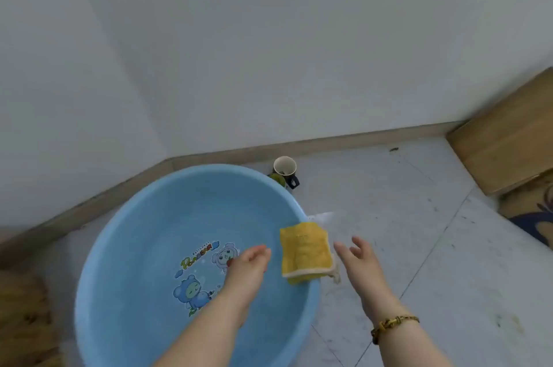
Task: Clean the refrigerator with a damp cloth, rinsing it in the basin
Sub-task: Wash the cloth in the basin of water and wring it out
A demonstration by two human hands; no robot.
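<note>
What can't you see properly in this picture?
Head view only.
Fridge: not in the picture at all.
Basin: near side cut off by the bottom edge.
Green thing by the mug: half hidden behind the basin's rim.
Inside the mug: too small to tell.
Rug: cut off by the right edge.

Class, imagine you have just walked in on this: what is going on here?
A person reaches both bare hands toward a folded yellow cloth draped over the rim of a blue basin on the tiled floor. The left hand hovers over the basin, the right hand over the floor beside it; both are open, and neither holds the cloth. A mug stands behind the basin, near the wall.
</note>
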